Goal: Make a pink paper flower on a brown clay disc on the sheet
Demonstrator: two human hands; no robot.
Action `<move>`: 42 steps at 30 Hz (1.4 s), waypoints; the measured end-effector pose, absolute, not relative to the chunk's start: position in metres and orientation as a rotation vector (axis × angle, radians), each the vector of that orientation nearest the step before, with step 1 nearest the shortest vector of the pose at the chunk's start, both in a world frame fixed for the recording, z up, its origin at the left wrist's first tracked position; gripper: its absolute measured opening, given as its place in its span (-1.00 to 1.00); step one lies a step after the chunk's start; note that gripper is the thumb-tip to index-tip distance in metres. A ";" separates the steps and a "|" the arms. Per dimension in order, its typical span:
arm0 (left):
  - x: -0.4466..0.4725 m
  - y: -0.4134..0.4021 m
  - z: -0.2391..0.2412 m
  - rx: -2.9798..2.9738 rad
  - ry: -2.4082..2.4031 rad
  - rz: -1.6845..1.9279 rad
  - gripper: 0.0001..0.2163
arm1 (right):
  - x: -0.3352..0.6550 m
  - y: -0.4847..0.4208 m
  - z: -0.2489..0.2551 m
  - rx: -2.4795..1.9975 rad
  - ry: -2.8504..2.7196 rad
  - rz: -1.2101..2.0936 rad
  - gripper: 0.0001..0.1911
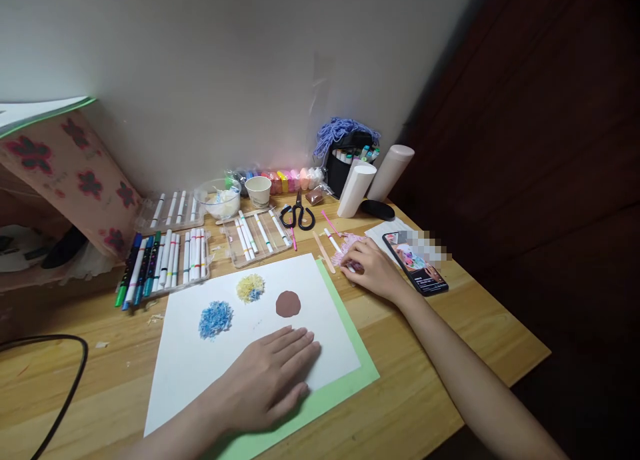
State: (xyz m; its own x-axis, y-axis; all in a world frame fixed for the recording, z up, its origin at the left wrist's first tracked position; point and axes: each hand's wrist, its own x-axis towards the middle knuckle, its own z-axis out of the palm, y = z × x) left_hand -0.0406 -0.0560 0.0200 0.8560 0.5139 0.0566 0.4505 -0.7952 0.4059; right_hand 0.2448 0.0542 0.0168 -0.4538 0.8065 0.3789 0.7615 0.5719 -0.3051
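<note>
My left hand lies flat, fingers stretched, on a white sheet of paper that rests on a green sheet. Beyond its fingertips a flat brown round of clay is stuck to the paper. To its left are a clump of blue shreds and a yellow clump with some blue in it. My right hand is at the right of the paper, its fingers curled over the near end of a white marker. Pink shreds lie around and under these fingers.
A wooden stick, black scissors and a phone lie nearby. Behind stand a paper cup, a clear bowl, white bottles and a black pen holder. Marker trays sit left.
</note>
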 end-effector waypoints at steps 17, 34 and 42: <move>-0.034 -0.057 0.020 2.751 0.719 0.220 -0.59 | 0.189 0.040 0.002 -1.887 -2.136 -0.218 -0.85; -0.035 -0.057 0.016 2.873 0.662 0.376 -0.59 | 0.224 0.043 0.018 -1.560 -2.017 0.193 -0.93; 0.018 0.005 0.048 2.430 1.406 0.596 -0.77 | 0.258 0.056 0.036 -1.119 -1.135 0.641 -0.80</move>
State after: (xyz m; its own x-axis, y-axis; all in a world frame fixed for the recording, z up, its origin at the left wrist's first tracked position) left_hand 0.0181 0.0050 0.0476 0.4443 0.8700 0.2139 0.7587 -0.4924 0.4265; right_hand 0.2580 0.0559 0.0361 0.3400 0.8624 0.3750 0.1241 0.3541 -0.9269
